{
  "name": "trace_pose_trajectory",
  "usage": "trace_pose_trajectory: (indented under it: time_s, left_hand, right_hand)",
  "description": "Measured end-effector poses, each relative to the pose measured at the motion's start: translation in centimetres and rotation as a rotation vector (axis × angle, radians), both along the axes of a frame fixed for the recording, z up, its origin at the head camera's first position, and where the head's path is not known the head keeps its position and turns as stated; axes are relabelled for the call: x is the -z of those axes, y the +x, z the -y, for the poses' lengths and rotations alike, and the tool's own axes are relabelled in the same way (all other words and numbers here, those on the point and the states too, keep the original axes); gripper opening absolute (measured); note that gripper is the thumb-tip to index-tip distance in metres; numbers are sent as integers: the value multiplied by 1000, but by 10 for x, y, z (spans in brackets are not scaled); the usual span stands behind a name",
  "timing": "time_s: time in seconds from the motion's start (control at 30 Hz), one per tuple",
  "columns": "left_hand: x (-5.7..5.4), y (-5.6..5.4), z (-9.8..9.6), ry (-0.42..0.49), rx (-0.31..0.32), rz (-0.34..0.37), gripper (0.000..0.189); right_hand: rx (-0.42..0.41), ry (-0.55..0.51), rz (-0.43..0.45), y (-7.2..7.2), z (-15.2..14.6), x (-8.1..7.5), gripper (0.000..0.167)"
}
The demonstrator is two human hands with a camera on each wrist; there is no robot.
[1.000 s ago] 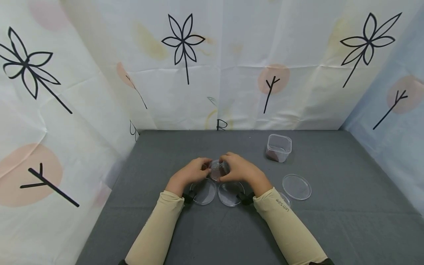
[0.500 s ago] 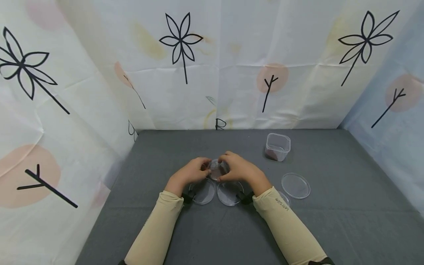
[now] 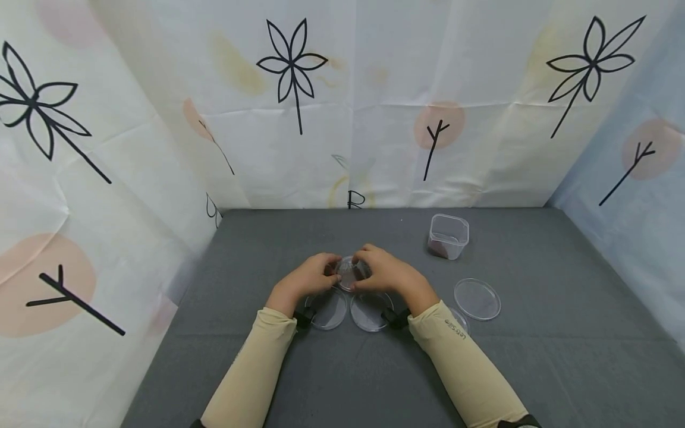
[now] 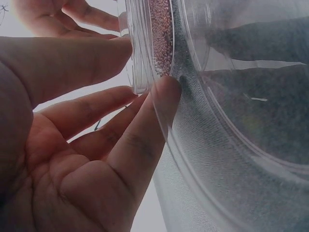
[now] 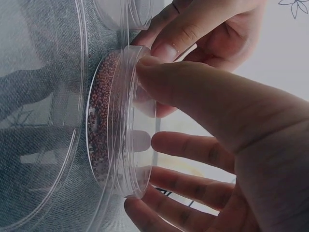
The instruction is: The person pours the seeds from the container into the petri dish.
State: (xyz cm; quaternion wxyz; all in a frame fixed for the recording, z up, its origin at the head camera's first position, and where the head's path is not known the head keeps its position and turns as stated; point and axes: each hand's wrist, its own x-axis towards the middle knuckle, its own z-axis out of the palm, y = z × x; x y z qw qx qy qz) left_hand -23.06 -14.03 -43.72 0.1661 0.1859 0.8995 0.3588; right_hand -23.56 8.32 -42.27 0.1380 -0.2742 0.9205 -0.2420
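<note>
Both hands hold a round clear petri dish (image 3: pixel 348 273) between them, near the middle of the table. Small reddish-brown grains (image 5: pixel 101 96) fill its lower part, beneath a clear upper piece with ridged rims. My left hand (image 3: pixel 309 277) grips the dish's left side, thumb and fingers at the rim. From the right, my right hand (image 3: pixel 389 276) curls round the other side, its thumb pressing on the upper rim in the right wrist view. Just in front of the held dish lie two flat clear dishes, a left one (image 3: pixel 333 314) and a right one (image 3: pixel 368 315), below the wrists.
A clear square tub (image 3: pixel 449 232) with dark reddish contents stands at the back right. Closer in lies a round clear lid (image 3: pixel 478 299). Another clear round piece (image 3: pixel 461 320) is partly hidden by the right sleeve. Patterned cloth (image 3: pixel 390 160) walls the grey table (image 3: pixel 562 285).
The head view has shifted slightly. Both hands keep their places on the petri dish, with almost no visible movement.
</note>
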Motion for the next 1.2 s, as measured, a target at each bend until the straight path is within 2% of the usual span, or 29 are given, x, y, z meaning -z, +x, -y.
trace_pose_trajectory:
  time_s: [0.37, 0.73, 1.0, 1.2]
  left_hand:
    - [-2, -2, 0, -23, 6, -6, 55]
    - [-8, 3, -1, -33, -14, 5, 55]
    - [-3, 3, 2, -13, 2, 2, 55]
    - [-3, 2, 1, -19, 26, -2, 55]
  right_hand:
    - [21, -5, 6, 2, 0, -3, 57]
    - [46, -17, 10, 4, 5, -3, 61]
    - [-2, 48, -14, 6, 4, -4, 59]
    - [-11, -3, -8, 11, -7, -14, 56]
